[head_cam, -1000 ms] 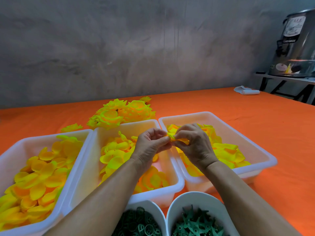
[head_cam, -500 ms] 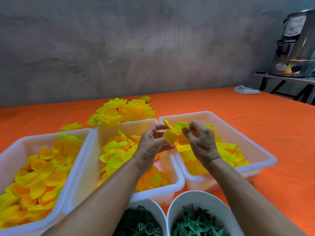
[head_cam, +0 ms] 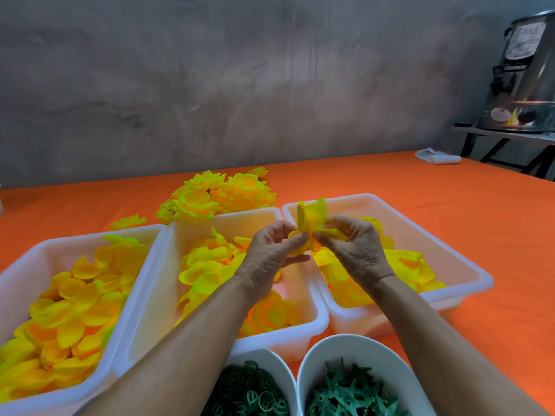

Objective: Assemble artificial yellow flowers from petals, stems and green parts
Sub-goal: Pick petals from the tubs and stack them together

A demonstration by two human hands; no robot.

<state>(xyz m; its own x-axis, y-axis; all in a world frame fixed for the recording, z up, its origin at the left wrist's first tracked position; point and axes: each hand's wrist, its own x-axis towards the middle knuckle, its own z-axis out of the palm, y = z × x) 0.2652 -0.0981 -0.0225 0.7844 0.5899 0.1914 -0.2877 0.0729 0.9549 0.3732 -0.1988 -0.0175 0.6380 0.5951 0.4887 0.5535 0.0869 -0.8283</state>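
Petals (head_cam: pixel 310 219), a small yellow cluster, are pinched between the left hand (head_cam: pixel 270 253) and right hand (head_cam: pixel 357 250), raised over the gap between the middle and right of three white tubs (head_cam: pixel 468 274) that sit side by side on an orange table (head_cam: pixel 450 211) and hold loose yellow petals. Two white bowls (head_cam: pixel 357 346) at the near edge hold green rings and green star parts, and finished flowers (head_cam: pixel 216 196) lie heaped behind the tubs. A metal urn (head_cam: pixel 522 76) at far right carries labels too blurred to read.
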